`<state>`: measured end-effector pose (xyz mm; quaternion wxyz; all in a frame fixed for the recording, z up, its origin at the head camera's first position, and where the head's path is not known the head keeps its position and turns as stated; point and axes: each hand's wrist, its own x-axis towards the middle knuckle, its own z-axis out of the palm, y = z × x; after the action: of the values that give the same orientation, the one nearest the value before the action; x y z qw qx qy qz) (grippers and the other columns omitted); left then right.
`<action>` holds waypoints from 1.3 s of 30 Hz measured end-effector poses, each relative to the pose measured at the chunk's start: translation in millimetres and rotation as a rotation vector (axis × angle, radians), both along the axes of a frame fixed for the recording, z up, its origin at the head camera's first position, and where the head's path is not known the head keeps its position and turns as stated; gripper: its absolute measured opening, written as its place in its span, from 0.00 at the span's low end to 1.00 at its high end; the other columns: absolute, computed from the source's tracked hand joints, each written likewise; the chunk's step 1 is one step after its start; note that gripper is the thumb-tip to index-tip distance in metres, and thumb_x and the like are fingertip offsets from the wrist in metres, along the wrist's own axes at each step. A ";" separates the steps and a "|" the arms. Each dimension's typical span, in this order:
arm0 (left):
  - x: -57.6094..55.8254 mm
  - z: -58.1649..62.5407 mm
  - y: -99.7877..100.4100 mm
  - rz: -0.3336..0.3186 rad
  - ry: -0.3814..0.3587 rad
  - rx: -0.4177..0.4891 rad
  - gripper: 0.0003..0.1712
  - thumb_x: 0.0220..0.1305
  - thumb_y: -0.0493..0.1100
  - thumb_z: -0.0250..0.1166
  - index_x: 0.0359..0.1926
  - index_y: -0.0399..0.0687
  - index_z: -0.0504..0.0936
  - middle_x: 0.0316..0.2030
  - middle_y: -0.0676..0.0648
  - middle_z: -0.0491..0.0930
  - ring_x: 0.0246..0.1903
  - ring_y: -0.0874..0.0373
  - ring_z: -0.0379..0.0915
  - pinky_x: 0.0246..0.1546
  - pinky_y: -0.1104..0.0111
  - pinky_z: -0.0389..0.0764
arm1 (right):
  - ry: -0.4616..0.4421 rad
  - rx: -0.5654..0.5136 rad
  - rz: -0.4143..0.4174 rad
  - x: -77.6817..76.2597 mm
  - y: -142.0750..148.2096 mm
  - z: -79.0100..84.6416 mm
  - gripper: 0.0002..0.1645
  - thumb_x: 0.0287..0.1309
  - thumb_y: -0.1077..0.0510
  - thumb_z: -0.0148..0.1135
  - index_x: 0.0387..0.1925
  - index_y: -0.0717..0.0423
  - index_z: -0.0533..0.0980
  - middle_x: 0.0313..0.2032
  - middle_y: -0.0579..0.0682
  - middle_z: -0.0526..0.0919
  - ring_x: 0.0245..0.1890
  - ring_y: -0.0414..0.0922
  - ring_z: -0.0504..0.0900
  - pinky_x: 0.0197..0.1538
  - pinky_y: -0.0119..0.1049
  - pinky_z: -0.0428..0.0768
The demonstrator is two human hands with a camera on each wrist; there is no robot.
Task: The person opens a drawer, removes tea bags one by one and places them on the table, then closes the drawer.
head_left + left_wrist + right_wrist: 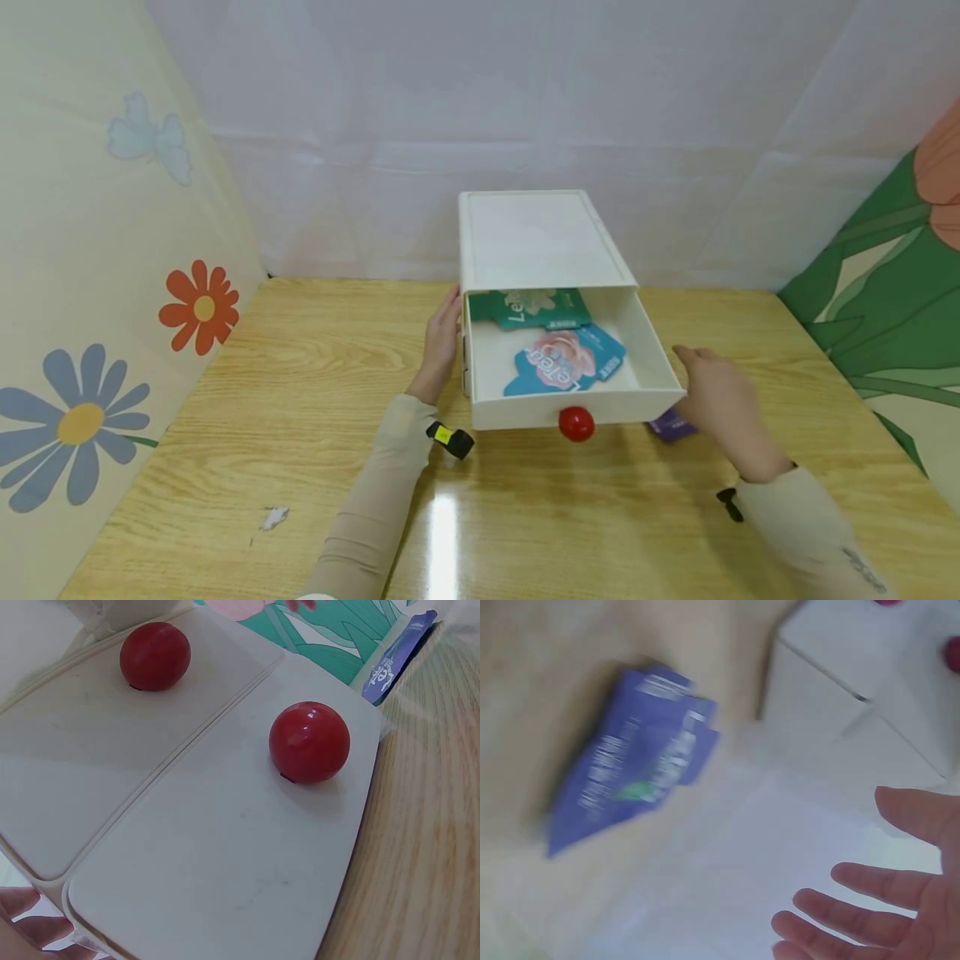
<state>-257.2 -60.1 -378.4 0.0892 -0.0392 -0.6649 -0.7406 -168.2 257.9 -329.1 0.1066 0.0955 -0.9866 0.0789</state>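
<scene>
A white two-drawer box (543,242) stands on the table in the head view, its upper drawer (517,412) pulled out by a red knob-bearing front. Inside that drawer lie green sachets (540,308) towards the back and blue sachets with a pink flower (566,360) nearer the front. My left hand (441,346) rests against the box's left side, fingers extended. On the other side my right hand (716,400) is beside the drawer's front right corner, with spread fingers (870,881) and an empty palm. Close to it, a purple sachet (634,761) lies on the table.
Both drawer fronts carry a round red knob (309,742). A white cloth (360,208) hangs behind the table (315,350). Flower-printed panels (82,425) border it left and right. A worn patch (275,517) marks the tabletop at front left.
</scene>
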 end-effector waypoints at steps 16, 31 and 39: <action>-0.6 -1.1 -2.3 -0.015 -0.002 -0.003 0.28 0.71 0.49 0.41 0.67 0.42 0.58 0.66 0.47 0.57 0.63 0.57 0.52 0.60 0.63 0.61 | 0.353 -0.068 0.063 22.5 -13.4 47.4 0.27 0.49 0.55 0.63 0.48 0.70 0.73 0.43 0.72 0.75 0.41 0.66 0.73 0.38 0.61 0.73; -1.3 -3.6 -1.8 -0.015 0.012 0.017 0.31 0.69 0.52 0.44 0.67 0.41 0.59 0.65 0.47 0.59 0.63 0.57 0.52 0.60 0.62 0.61 | 0.548 -0.126 0.242 35.8 -30.5 75.1 0.22 0.48 0.55 0.64 0.43 0.66 0.78 0.35 0.64 0.81 0.31 0.59 0.79 0.28 0.55 0.77; -0.4 -0.4 -2.5 -0.031 -0.024 0.024 0.29 0.70 0.50 0.43 0.67 0.42 0.58 0.66 0.47 0.57 0.63 0.58 0.52 0.59 0.63 0.62 | 0.502 -0.106 0.317 39.1 -50.7 92.7 0.16 0.42 0.61 0.66 0.36 0.64 0.80 0.31 0.59 0.83 0.28 0.55 0.80 0.27 0.52 0.77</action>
<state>-257.6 -62.5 -378.9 0.0702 -0.0397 -0.6563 -0.7502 -129.0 207.2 -236.4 0.3384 0.2590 -0.8967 0.1197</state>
